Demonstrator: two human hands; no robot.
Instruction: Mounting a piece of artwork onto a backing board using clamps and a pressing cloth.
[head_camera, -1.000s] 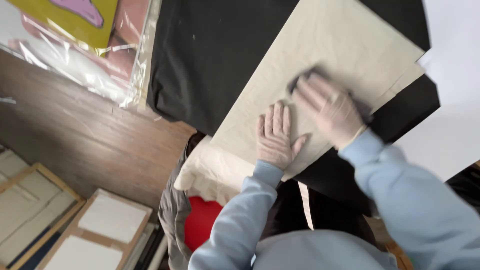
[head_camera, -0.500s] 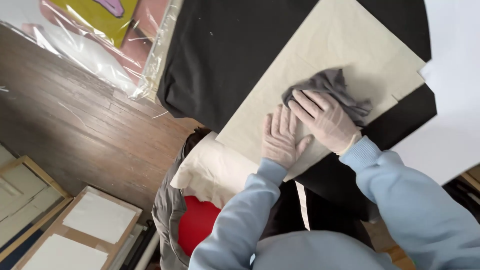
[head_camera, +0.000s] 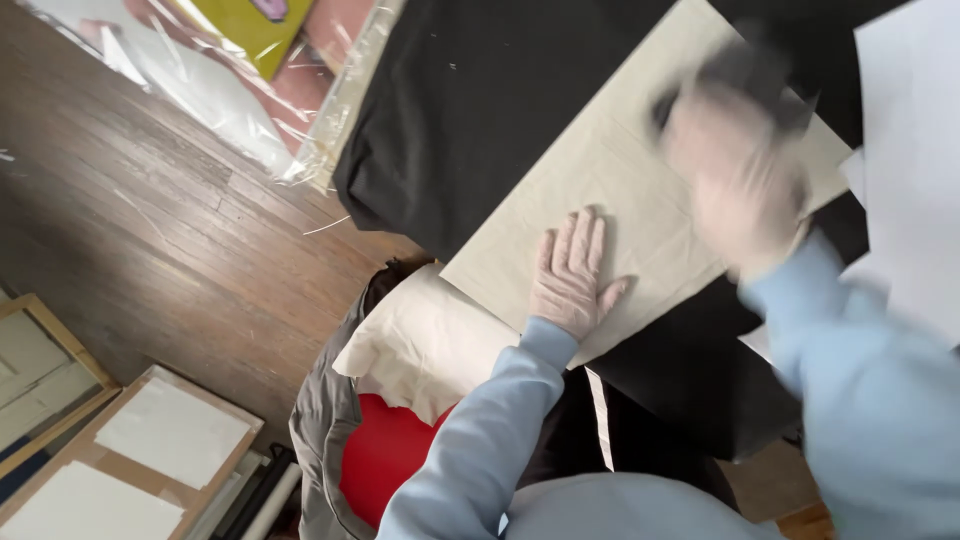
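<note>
The scene is evenly lit by soft daylight, and only faint shadows are cast. The gloved right hand (head_camera: 735, 180) is heavily smeared by motion blur, while the dark wooden plank floor (head_camera: 150, 230) is rendered sharp.

Dark wooden plank floor (head_camera: 150, 230)

Place: I seem to be in an art studio or framing workshop.
Signs: stretched canvases (head_camera: 120, 455) on the wooden floor (head_camera: 150, 240), plastic-wrapped painting (head_camera: 250, 40), black-draped surface (head_camera: 480, 110).

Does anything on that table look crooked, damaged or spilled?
Nothing spilled or torn. The beige sheet lies flat on the black cloth under the left hand. Only the right hand and its dark rag are motion-blurred.
</note>
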